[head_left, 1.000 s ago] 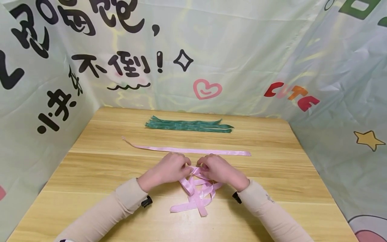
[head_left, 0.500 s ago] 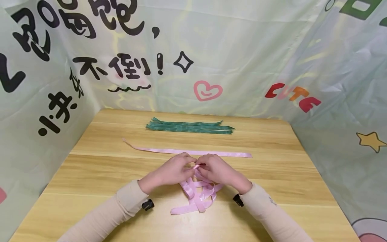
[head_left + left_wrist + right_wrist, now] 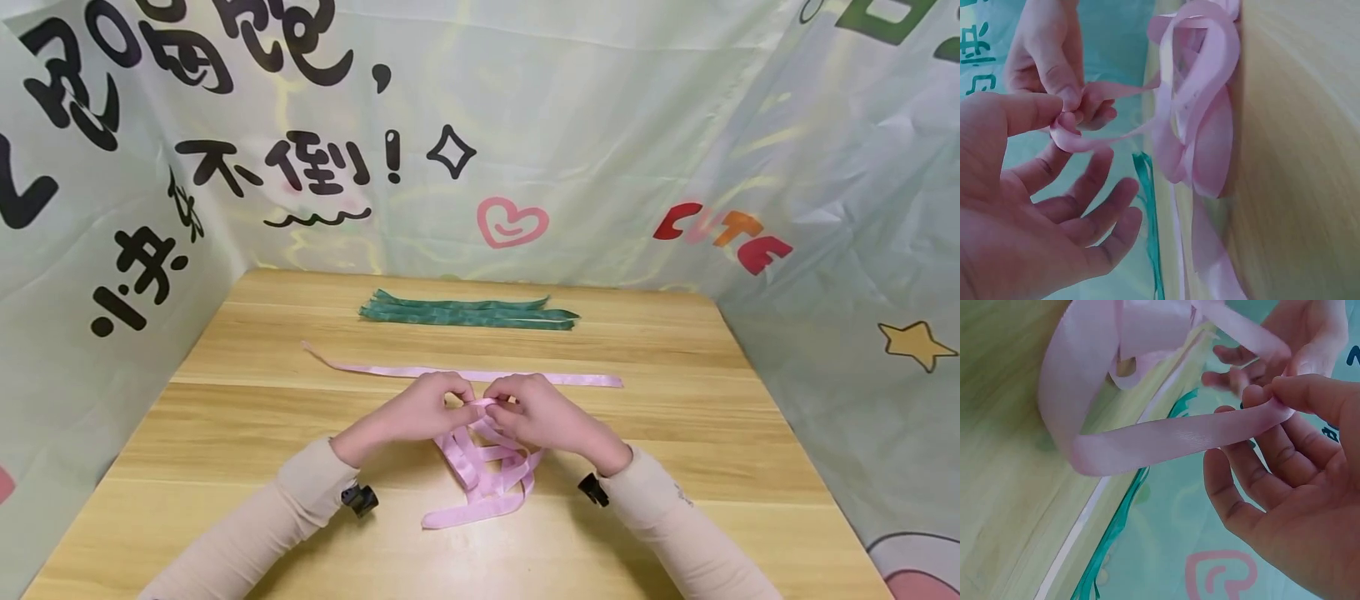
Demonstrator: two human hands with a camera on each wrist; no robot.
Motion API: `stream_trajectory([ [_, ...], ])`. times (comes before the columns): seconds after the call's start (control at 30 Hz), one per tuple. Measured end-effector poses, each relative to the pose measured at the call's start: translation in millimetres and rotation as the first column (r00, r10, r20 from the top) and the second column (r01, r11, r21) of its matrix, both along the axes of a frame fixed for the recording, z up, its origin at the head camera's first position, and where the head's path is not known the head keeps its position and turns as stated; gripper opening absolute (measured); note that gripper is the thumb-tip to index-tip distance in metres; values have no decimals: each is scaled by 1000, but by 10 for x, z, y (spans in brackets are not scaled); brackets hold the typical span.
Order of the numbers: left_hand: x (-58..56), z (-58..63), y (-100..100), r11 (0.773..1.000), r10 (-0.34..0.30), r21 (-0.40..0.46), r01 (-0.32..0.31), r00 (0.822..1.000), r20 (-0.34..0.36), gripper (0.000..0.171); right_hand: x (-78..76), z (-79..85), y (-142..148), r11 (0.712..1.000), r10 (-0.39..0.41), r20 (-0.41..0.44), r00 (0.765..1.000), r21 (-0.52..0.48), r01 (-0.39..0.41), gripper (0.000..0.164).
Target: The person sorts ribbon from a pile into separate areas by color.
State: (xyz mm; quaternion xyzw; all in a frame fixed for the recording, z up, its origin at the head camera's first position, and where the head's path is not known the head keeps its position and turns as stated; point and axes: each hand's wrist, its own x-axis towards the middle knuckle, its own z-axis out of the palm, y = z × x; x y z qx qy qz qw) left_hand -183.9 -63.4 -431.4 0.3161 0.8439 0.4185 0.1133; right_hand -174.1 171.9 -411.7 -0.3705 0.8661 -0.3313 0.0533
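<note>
Pink ribbon (image 3: 458,457) is held at its far end, as seen from the head view: a short stretch is pinched between thumb and index by the left hand (image 3: 416,410) and likewise by the right hand (image 3: 546,415). Fingertips are nearly together, remaining fingers are left loose and spread. Neither hand can be called nearer; the pinch is shared

Key relation: the looped bulk is located below the pinch and on the person's side of it, between the forearms, down on the table (image 3: 225,433). Pinched stretch is run roughly left-right; one tail is laid out toward the near left. Whether a knot is formed at the fingertips cannot be told, it is covered

Beyond the hands, a straight pink strip (image 3: 375,369) is laid left-right, partly hidden by them in the head view; green ribbons (image 3: 465,315) are bundled parallel, farther back. Table's far edge is backed by the printed cloth (image 3: 615,142). Room is judged better sideways, where bare wood is seen on both flanks; forward, it is limited by the strip
</note>
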Motion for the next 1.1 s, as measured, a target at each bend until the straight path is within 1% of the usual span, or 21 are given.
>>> stream_trajectory([
  [0.13, -13, 38, -72, 998, -14, 67, 9, 997, 80, 19, -3, 39, 24, 1000, -23, -4, 1000, -3, 23, 8],
  [0.23, -30, 86, -146, 992, -25, 127, 7, 990, 138, 19, -15, 70, 51, 999, -36, 4, 999, -9, 36, 8],
  [0.3, -42, 128, -203, 989, -29, 145, 7, 988, 149, 17, -29, 87, 73, 999, -44, 8, 999, -9, 44, 9],
  [0.4, -67, 150, -304, 987, -38, 159, 15, 988, 147, 15, -38, 114, 103, 998, -57, 22, 998, -6, 57, 10],
  [0.53, -84, 181, -432, 989, -15, 149, -5, 991, 134, 15, -32, 152, 138, 995, -95, 61, 994, 7, 95, 10],
  [0.63, -88, 228, -519, 990, 24, 137, -41, 992, 121, 17, -43, 163, 166, 993, -120, 54, 991, 12, 120, 9],
  [0.7, -94, 252, -580, 990, 52, 128, -65, 993, 102, 19, -56, 169, 181, 992, -129, 16, 992, 11, 129, 9],
  [0.8, -107, 266, -675, 988, 96, 117, -104, 992, 78, 19, -68, 183, 205, 989, -147, -18, 989, 5, 147, 9],
  [0.9, -132, 254, -781, 983, 137, 114, -144, 988, 73, 20, -72, 204, 232, 984, -176, 1, 984, 6, 176, 9],
  [1.1, -185, 215, -1006, 975, 184, 114, -192, 980, 76, 25, -91, 231, 314, 975, -223, 41, 974, 12, 223, 12],
])
